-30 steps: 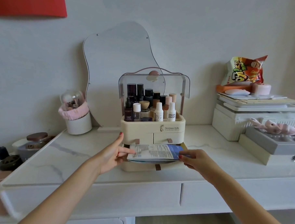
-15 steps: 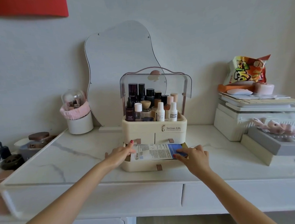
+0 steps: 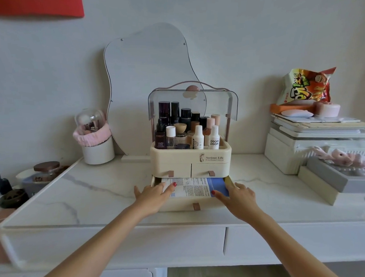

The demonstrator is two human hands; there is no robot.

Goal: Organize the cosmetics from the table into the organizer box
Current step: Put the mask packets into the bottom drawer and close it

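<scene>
**Sheet-mask packets pressed flat into the organizer's bottom drawer**

Sheet-mask packets (image 3: 195, 187), white with small print and a blue end, lay in the pulled-out bottom drawer (image 3: 194, 205) of the cream organizer box (image 3: 190, 158), just below its 2 small upper drawers (image 3: 190, 170). Both hands rested on them with fingers extended, gripping nothing. The left hand (image 3: 151, 195) lay flat over the packets' left edge, partly over the drawer's left wall; the right hand (image 3: 238, 195) covered the blue end at the drawer's right side. That placement looked deliberate: pressing at both ends probably kept the stack level and below the drawer's rim, so it would clear the 2 upper drawers when pushed in.

Above the drawers, the open top compartment held upright bottles (image 3: 185, 129), tall ones at the back and short ones in front, likely so the labels stayed readable. The clear lid (image 3: 192, 100) stood raised behind them.

Left of the box, a white brush cup (image 3: 97, 149) stood on the worktop (image 3: 100, 194); right of the box sat stacked storage boxes (image 3: 316, 147) under a snack bag (image 3: 307, 85). The job seemed close to finished, with the drawer not yet closed.
</scene>
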